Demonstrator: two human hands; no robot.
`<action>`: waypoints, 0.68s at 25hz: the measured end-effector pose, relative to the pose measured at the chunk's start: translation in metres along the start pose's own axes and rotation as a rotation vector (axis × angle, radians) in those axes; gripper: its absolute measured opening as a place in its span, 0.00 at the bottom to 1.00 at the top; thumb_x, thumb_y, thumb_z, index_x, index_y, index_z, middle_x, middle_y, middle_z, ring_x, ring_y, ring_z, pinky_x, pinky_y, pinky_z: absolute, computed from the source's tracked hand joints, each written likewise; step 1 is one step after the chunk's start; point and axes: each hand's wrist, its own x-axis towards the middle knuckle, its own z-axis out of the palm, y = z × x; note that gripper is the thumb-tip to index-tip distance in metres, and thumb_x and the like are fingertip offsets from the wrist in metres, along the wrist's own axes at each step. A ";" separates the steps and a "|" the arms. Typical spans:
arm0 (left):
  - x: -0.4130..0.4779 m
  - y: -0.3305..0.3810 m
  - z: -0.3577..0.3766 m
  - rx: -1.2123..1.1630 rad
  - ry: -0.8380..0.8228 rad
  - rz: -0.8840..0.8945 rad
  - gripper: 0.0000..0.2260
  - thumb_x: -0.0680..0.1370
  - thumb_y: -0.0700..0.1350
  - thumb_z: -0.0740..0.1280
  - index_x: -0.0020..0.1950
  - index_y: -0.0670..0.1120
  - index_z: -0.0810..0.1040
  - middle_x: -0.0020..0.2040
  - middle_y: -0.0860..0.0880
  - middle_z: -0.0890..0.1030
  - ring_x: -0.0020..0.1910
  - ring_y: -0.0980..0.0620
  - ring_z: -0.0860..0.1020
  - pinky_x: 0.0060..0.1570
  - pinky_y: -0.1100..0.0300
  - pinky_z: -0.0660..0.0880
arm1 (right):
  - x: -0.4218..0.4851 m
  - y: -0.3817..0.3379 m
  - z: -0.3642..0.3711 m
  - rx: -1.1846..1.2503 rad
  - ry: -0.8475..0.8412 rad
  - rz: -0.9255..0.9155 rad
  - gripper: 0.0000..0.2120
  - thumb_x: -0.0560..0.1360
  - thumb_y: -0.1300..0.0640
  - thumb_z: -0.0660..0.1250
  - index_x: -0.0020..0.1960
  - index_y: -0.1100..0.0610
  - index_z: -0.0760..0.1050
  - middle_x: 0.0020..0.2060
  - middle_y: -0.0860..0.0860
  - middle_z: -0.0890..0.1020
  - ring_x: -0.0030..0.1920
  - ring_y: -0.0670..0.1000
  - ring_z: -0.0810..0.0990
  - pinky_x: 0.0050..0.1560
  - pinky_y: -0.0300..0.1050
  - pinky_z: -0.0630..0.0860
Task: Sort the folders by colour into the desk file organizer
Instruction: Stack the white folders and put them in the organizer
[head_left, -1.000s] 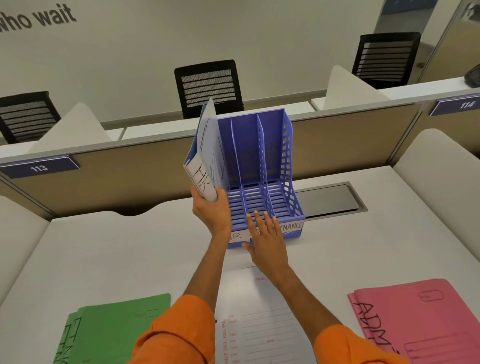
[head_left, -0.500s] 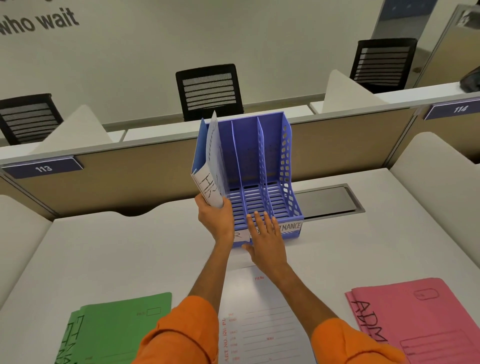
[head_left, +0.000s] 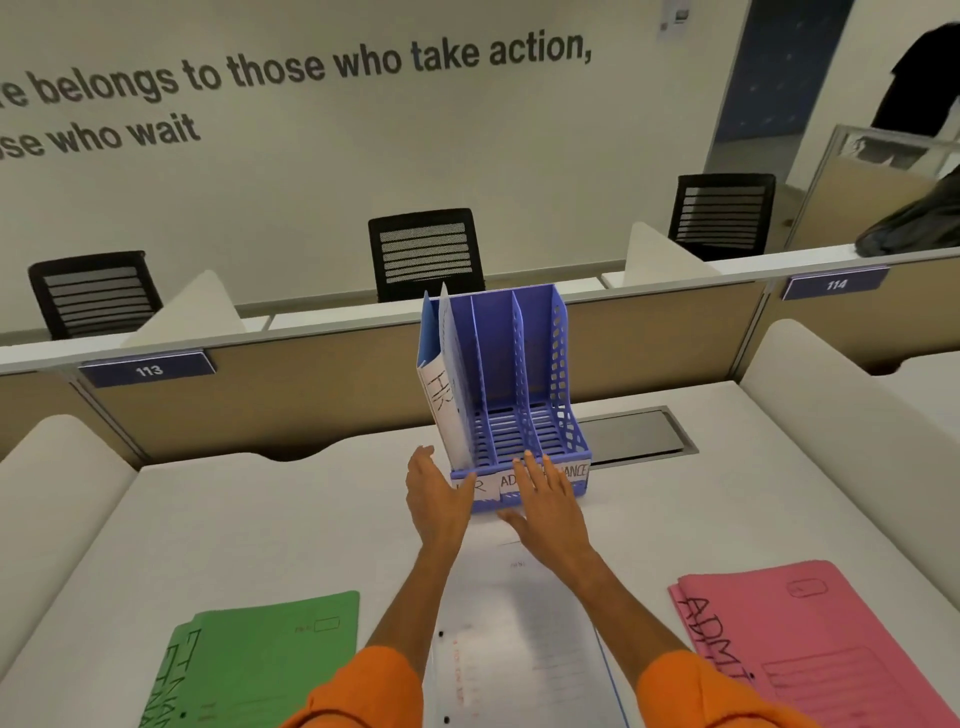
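Note:
A blue desk file organizer with three slots stands at the middle of the desk. A blue-and-white folder marked HR stands upright in its left slot. My left hand hovers open just in front of that slot, holding nothing. My right hand lies flat with straight fingers against the organizer's labelled front edge. Green folders lie at the near left, pink folders marked ADMIN at the near right, and a white folder lies between my arms.
A tan partition with number plates 113 and 114 runs behind the desk. A grey cable hatch sits right of the organizer. Black chairs stand beyond the partition. A person in dark clothes is far right.
My left hand lowered the HR folder into the left slot and let go of it. The right hand stayed on the organizer's front. The view tilted up.

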 end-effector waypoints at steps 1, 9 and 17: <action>-0.010 -0.008 -0.004 0.041 -0.028 0.015 0.33 0.72 0.49 0.75 0.73 0.45 0.64 0.74 0.44 0.66 0.71 0.43 0.67 0.66 0.47 0.70 | -0.009 0.000 -0.004 0.001 0.012 -0.006 0.37 0.74 0.40 0.63 0.76 0.54 0.54 0.75 0.54 0.58 0.75 0.59 0.54 0.73 0.54 0.51; -0.086 -0.075 -0.037 0.033 -0.178 -0.005 0.27 0.73 0.37 0.72 0.71 0.42 0.69 0.72 0.44 0.70 0.72 0.45 0.67 0.71 0.53 0.64 | -0.084 -0.009 -0.006 -0.085 -0.115 0.035 0.37 0.77 0.37 0.55 0.77 0.54 0.46 0.77 0.52 0.50 0.77 0.54 0.47 0.74 0.49 0.48; -0.142 -0.147 -0.061 -0.023 -0.205 -0.225 0.23 0.68 0.31 0.72 0.62 0.38 0.74 0.58 0.41 0.79 0.55 0.45 0.78 0.54 0.54 0.76 | -0.171 0.015 0.031 0.027 -0.363 0.178 0.35 0.77 0.41 0.58 0.77 0.53 0.48 0.77 0.52 0.53 0.76 0.56 0.52 0.73 0.49 0.54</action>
